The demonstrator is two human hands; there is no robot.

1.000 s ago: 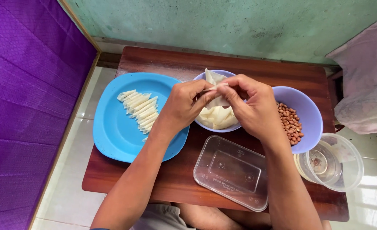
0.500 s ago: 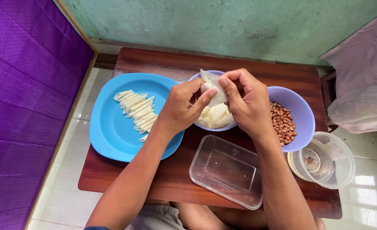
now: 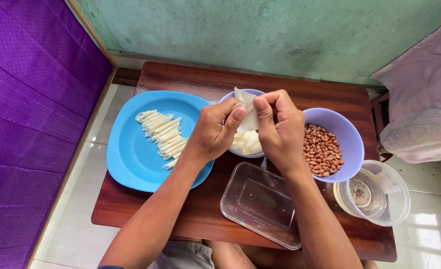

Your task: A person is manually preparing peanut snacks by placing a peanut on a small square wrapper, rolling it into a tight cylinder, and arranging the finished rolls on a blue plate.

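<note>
Both hands meet at frame centre over the small bowl (image 3: 240, 149). Left hand (image 3: 214, 130) and right hand (image 3: 279, 127) pinch one pale wrapper (image 3: 248, 117) between fingertips, both clenched on it; the sheet's top corner pokes up above the thumbs. Since a second ago the hands sit closer together and the wrapper looks more folded in, less of it showing, so the rolling or folding seems under way, not finished. More pale wrappers lie in the small bowl under the hands.

Blue plate (image 3: 131, 159) at centre left holds a row of thin finished rolls (image 3: 163, 137), unchanged in count as far as I can tell. Purple bowl (image 3: 352, 144) right of the hands holds peanuts (image 3: 322, 149). Clear rectangular tub (image 3: 260, 204) sits at lower centre, nothing visible in it. Round clear cup (image 3: 375, 192) at lower right overhangs the surface (image 3: 190, 79) edge. Purple cloth (image 3: 26, 124) fills the left of frame.
</note>
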